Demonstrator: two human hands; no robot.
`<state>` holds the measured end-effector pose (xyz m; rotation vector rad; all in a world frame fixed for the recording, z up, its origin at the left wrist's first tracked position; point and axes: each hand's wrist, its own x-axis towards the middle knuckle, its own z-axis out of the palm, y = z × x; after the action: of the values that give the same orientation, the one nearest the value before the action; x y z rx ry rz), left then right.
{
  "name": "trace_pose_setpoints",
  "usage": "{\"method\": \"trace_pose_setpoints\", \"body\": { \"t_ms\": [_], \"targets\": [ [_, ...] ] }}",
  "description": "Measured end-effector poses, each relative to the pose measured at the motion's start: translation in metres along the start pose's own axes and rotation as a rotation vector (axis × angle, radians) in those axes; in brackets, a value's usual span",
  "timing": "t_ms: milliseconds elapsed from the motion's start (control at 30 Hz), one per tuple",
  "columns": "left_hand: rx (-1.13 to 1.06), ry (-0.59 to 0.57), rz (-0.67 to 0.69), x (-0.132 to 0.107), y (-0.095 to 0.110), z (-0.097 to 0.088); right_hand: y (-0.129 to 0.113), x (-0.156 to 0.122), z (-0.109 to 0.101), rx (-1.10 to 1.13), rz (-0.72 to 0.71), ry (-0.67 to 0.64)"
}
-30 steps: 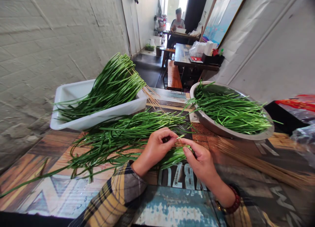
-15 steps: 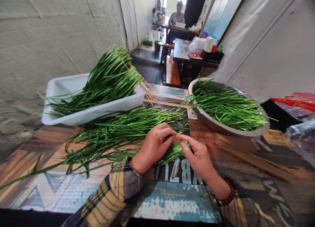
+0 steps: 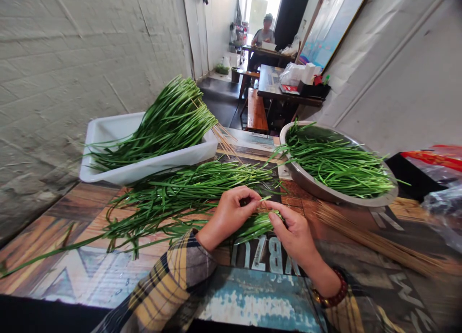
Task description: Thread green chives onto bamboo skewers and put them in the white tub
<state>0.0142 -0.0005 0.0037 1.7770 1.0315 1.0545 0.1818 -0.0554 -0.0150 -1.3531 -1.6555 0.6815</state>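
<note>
Over the front middle of the table, my left hand (image 3: 231, 211) pinches a green garlic chive stalk (image 3: 265, 198) between thumb and fingertips. Close beside it, my right hand (image 3: 294, 232) is closed around the cut ends of a small chive bunch (image 3: 255, 227), its index finger reaching to the left fingertips. Whether a skewer is inside this bunch is hidden by the fingers. A loose pile of chives (image 3: 195, 181) lies just beyond my hands, stalk ends to the right and leaves trailing left.
A white plastic tray (image 3: 94, 152) at the back left holds chives threaded on bamboo skewers. At the right stands a metal basin (image 3: 306, 184) of chives, with loose bamboo skewers (image 3: 375, 239) in front. Plastic bags (image 3: 443, 203) lie far right. Another person (image 3: 265, 35) sits at a distant table.
The whole view has shifted slightly down and right. A pale chive end now shows at my left fingertips. Both hands keep nearly the same place over the bunch.
</note>
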Motion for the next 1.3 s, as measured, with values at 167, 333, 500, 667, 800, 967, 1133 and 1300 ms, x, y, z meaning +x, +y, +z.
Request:
{"method": "trace_pose_setpoints", "body": {
  "t_ms": [167,333,500,667,800,967,1133,1300],
  "targets": [
    [-0.018,-0.013,-0.006,-0.0006,0.0004,-0.0008,-0.0013,-0.001,-0.0003,-0.002,0.011,-0.018],
    [-0.013,-0.012,0.021,-0.0004,0.0002,-0.0002,-0.0011,-0.0007,0.0,-0.001,0.0,-0.008],
    [0.012,0.0,0.072,-0.0003,-0.0017,0.0007,0.0005,-0.0003,0.0008,0.0,0.001,0.001],
    [0.062,-0.006,0.141,-0.0025,-0.0057,0.0016,0.0016,0.0002,0.001,0.0,0.005,0.005],
    [0.159,-0.013,0.198,-0.0045,-0.0074,0.0025,0.002,0.0004,0.0016,0.0,0.015,0.009],
    [0.103,0.014,0.16,-0.0036,-0.0045,0.0033,0.0021,0.0002,0.0012,0.013,0.027,-0.002],
    [0.043,0.012,0.098,-0.0024,-0.002,0.0022,0.0017,0.0002,0.0001,0.016,0.035,-0.02],
    [0.045,0.006,0.102,-0.0019,-0.0024,0.0017,0.0011,-0.0001,0.0003,0.021,0.034,-0.019]
  ]
}}
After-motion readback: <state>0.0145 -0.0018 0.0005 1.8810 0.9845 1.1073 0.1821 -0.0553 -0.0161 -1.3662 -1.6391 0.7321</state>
